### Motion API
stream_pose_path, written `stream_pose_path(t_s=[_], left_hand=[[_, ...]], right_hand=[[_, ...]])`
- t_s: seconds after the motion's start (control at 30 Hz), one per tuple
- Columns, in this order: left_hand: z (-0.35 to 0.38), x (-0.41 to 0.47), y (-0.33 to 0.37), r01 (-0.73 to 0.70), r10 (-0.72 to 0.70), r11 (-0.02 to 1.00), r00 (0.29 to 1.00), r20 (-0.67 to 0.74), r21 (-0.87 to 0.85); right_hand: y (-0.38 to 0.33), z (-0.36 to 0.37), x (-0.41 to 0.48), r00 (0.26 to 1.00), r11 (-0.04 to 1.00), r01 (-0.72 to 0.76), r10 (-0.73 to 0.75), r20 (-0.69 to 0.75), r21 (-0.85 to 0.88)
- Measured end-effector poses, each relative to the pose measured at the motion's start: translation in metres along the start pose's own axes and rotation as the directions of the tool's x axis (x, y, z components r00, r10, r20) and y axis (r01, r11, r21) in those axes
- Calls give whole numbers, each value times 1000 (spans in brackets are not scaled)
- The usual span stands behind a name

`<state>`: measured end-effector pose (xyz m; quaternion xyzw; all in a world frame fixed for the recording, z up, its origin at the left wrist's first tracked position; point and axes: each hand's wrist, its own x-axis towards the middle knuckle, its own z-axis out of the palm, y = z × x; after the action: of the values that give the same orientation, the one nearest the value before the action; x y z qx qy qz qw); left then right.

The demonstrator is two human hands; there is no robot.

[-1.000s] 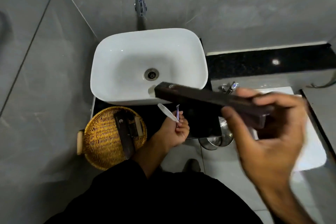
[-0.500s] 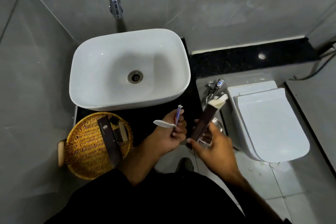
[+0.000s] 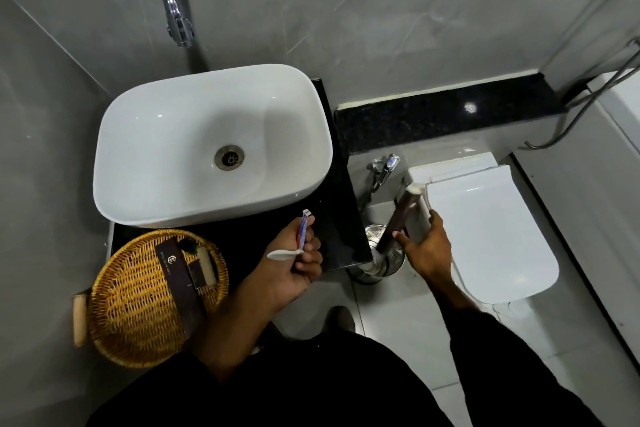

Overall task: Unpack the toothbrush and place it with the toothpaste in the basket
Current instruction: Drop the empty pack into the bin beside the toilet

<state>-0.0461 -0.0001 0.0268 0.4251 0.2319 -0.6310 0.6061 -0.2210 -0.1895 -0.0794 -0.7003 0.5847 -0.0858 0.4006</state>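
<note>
My left hand (image 3: 294,270) is closed over the black counter, right of the wicker basket (image 3: 114,322). It grips a white toothbrush (image 3: 282,254), whose end pokes out to the left, and a small blue and red toothpaste tube (image 3: 303,230) pointing up. My right hand (image 3: 427,250) holds a long dark brown toothbrush box (image 3: 398,218) with a pale open end, tilted above a steel bin (image 3: 388,255). The basket holds another dark brown box (image 3: 180,284) and a few small items.
A white basin (image 3: 173,149) sits behind the basket under a chrome tap (image 3: 176,10). A white toilet (image 3: 491,236) with its lid down stands at the right, with a chrome spray fitting (image 3: 384,170) beside it. My dark sleeves fill the bottom of the view.
My right hand has swung the brown box from high in front of the basin down and right, to above the steel bin. My left hand keeps hold of the toothbrush and toothpaste.
</note>
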Motion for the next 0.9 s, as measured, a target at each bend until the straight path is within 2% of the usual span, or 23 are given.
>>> stream_pose_path(t_s=[0.1,0.2,0.33,0.43,0.53,0.6,0.7,0.77,0.83,0.9], left_hand=[[-10,-2,2,-39,37,999,998,-60,-27],[-17,-4,2,-94,91,995,983,-159,-13],[-20,-1,-4,-214,229,973,925,-304,81],[-26,-6,-9,-273,302,953,893,-335,131],[-35,-7,-8,-287,391,906,848,-358,311],[-39,-11,-4,-318,402,909,840,-364,269],[-55,-25,15,-346,300,935,888,-349,-76],[-75,-35,26,-373,293,912,883,-367,-169],[-98,-44,31,-426,320,886,848,-422,-185],[-119,-55,32,-514,395,847,778,-488,-133]], right_hand=[[-5,-5,-25,995,987,95,-91,-35,128],[-29,-12,-71,964,924,191,-241,115,330],[-82,-6,-132,775,850,321,-489,401,418],[-115,12,-153,649,790,468,-611,453,395],[-131,25,-158,607,768,526,-640,471,365],[-137,31,-162,587,762,533,-646,489,367],[-140,39,-172,545,782,503,-617,568,368],[-141,45,-177,482,803,436,-589,648,406],[-144,50,-183,440,842,288,-540,718,457],[-152,60,-189,396,867,193,-497,773,459]])
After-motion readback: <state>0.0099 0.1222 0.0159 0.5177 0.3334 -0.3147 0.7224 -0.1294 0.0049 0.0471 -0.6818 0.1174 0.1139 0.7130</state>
